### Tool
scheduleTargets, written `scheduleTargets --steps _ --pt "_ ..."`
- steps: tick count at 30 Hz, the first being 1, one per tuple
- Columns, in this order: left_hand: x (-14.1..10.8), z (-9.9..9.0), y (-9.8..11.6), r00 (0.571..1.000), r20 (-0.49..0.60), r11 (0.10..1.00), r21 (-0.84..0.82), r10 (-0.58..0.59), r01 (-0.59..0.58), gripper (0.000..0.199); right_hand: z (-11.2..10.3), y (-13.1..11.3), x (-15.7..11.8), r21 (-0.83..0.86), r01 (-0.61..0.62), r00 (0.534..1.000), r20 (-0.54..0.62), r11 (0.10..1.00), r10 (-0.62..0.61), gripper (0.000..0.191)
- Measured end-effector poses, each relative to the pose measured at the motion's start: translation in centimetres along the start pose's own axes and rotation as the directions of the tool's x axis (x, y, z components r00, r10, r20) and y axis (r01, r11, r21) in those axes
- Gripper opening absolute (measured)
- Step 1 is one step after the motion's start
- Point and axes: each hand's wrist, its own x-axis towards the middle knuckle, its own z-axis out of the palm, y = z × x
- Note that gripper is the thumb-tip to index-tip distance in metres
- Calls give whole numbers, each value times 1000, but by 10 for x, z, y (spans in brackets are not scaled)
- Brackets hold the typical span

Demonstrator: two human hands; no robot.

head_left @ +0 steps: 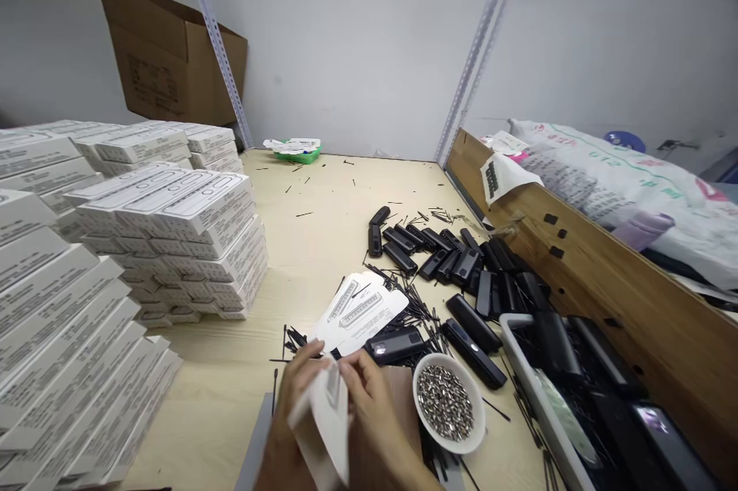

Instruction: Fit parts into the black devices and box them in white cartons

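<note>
At the bottom centre, a small white box (316, 429) is held between both hands, slightly blurred and tilted. My left hand (287, 418) wraps its left side. The fingers of my right hand (369, 397) close on its upper right edge. Just beyond the hands lie white printed sheets (360, 314) with line drawings. A black handheld device (395, 344) rests against them, among thin black sticks (412, 299). To the right of my right hand stands a white bowl (477, 429) full of small shiny metal pieces (443, 403). What the box contains is hidden.
Stacks of white printed boxes (190, 245) fill the left side. Many black devices (455, 253) are piled at right, with more in a grey bin (519, 368) beside a wooden board (576, 260). A green tray (300, 157) holds papers at the back. A cardboard carton (167, 53) stands behind.
</note>
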Motion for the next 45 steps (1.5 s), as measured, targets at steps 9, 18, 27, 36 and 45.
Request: scheduleTargets --steps 9,18,27,36,45 --pt "28 -12 -1 893 222 895 317 -392 313 61 -73 2 51 -861 322 938 346 394 -12 44" --pt "30 7 17 913 339 959 241 -227 149 61 -73 -53 45 -43 206 976 -62 978 -209 58" --pt "30 20 12 966 122 974 9 -226 226 63 -86 -10 74 -717 63 998 34 694 -56 8" --pt "31 39 25 980 136 980 -121 -144 161 66 -92 -17 66 -462 74 997 13 884 -77 9" --pt "27 48 32 976 168 973 -166 -135 163 71 -56 -53 9 -290 303 949 7 908 -315 18"
